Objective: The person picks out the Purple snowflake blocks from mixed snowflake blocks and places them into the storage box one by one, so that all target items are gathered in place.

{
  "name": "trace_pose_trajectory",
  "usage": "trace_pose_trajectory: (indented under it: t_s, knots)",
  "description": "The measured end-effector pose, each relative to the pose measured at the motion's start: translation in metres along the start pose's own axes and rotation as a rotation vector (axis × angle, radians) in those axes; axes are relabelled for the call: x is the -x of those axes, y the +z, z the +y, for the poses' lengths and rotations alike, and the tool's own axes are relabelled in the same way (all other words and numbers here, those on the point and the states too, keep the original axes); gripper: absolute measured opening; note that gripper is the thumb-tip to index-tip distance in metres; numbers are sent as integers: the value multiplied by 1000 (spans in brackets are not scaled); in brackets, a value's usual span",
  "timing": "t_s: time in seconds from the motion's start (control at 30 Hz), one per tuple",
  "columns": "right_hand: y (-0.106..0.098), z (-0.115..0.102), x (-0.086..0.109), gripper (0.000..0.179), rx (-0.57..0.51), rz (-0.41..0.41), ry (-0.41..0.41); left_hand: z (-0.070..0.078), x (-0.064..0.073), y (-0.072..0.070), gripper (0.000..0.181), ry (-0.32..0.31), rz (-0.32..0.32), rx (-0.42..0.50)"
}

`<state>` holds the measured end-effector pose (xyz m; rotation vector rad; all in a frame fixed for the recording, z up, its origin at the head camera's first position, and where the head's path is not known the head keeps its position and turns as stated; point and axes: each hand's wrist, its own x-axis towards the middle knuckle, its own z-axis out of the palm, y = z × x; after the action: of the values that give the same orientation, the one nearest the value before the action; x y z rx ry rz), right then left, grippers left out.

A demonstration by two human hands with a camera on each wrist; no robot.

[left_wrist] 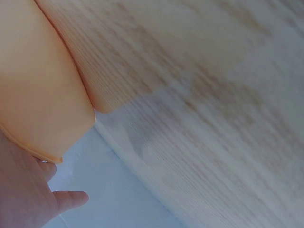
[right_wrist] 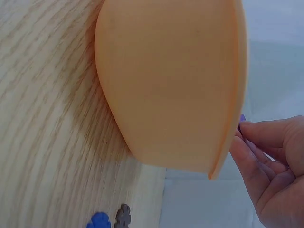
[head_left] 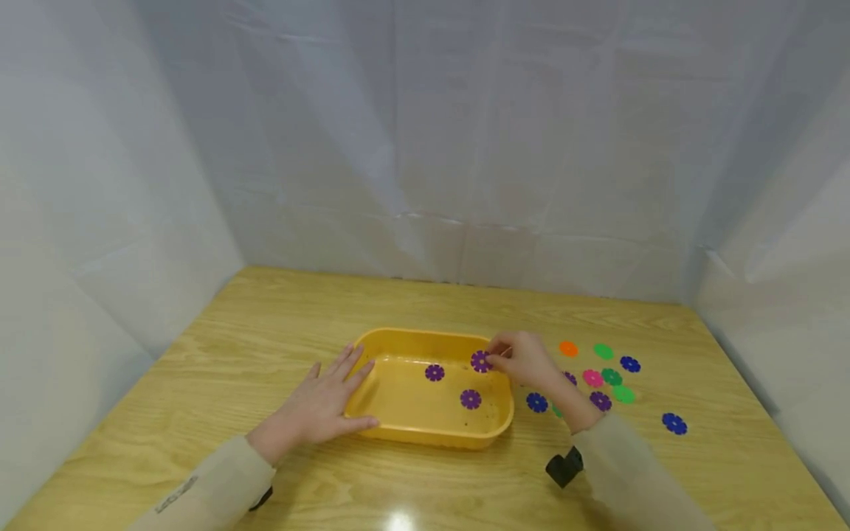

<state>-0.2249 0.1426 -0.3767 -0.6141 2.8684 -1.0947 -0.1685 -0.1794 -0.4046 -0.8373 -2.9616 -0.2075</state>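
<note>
My right hand (head_left: 524, 360) pinches a purple flower-shaped disc (head_left: 481, 361) over the right end of a yellow plastic basin (head_left: 432, 436). In the right wrist view, thumb and fingertips of the right hand (right_wrist: 273, 164) meet just past the basin's rim (right_wrist: 240, 71), with only a purple sliver of the disc showing. Two more purple discs, one toward the middle (head_left: 434, 372) and one nearer the front (head_left: 471, 399), lie on the basin's floor. My left hand (head_left: 328, 402) rests with spread, straight fingers on the basin's left rim.
Right of the basin, several flower discs lie scattered on the wooden table (head_left: 299, 310): an orange disc (head_left: 568, 349), a pink disc (head_left: 593, 378), plus green, purple and blue ones. A blue disc (head_left: 674, 423) lies farthest right. White sheeting (head_left: 425, 147) surrounds the table's back and sides.
</note>
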Motion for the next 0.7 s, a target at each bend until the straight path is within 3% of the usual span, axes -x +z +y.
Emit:
trace_pose_trajectory:
  t_s: [0.4, 0.7]
  knots:
    - [11, -3, -12, 4, 20, -6, 77, 0, 0, -1, 85, -4, -25, 9]
    - [8, 3, -8, 11, -27, 21, -9, 0, -2, 0, 85, 7, 1, 3]
